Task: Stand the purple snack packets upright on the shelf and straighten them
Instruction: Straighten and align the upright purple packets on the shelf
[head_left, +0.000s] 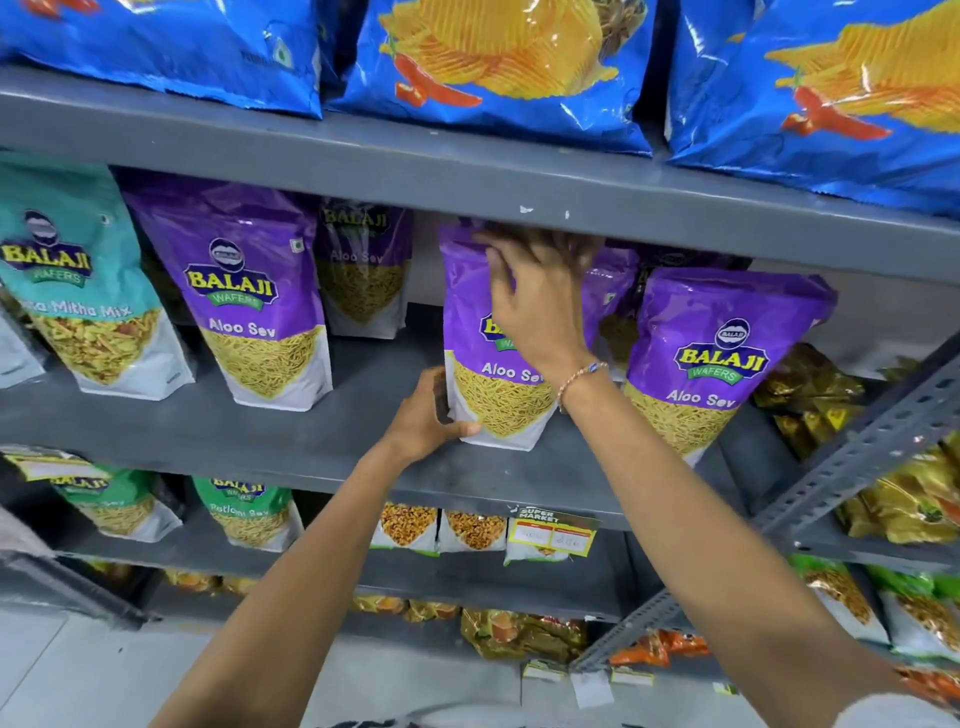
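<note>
Purple glossy plastic marks the pouch in hand: a tall stand-up snack packet (501, 364) with a white base and a window of yellow sev, standing on the grey metal shelf (291, 441) with its long axis vertical, printed face toward the camera and its top edge up under the shelf above.

The left hand (423, 421) forms the lower grip, fingers wrapped behind the packet's bottom left corner and the thumb lying along the front of the white base. The right hand (540, 306), wearing a thin beaded bracelet (579, 376) at the wrist, forms the upper grip: it lies spread and loosely curled over the packet's upper front, fingertips reaching its top; whether they pinch the top seal cannot be told.

Just right of the upper grip a second purple Aloo Sev packet (719, 358) stands leaning slightly, its top tipped rightward, face forward. Behind the upper grip, between these two, more purple packets (615, 291) are partly hidden. Left of the lower grip, well apart, a third purple packet (249, 296) stands with its top tilted left, beside a teal mix packet (78, 280). Farther back, a purple packet (363, 270) stands upright in shadow.

Above both grips, blue crisp bags (498, 67) fill the upper shelf.
</note>
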